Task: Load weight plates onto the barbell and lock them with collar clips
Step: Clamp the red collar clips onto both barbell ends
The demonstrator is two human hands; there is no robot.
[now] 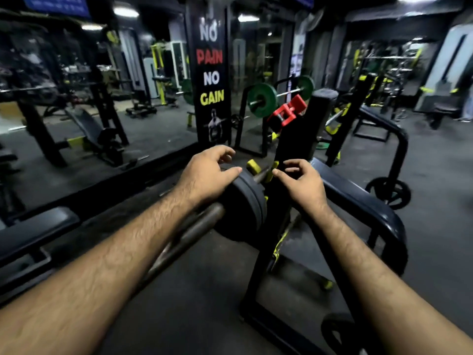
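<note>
Resting left hand (207, 172) on round black rubber plates (243, 206), grip loose; right hand (299, 183) curled, clasping nothing

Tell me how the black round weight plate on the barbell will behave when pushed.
The black round weight plate looks thick, so probably heavy. Threaded on the brown metal barbell, it should slide along rather than tip. Its dull rim probably grips well.

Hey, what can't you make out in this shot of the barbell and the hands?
Head view only:
- Collar clip: none clearly seen; the yellow pieces past the black plates are blurred.
- Left hand fingertips: behind the plates' rim, so grip unclear.
- Right hand: motion blur hides whether it pinches anything.
- Bar near end: hidden by the left forearm.
</note>
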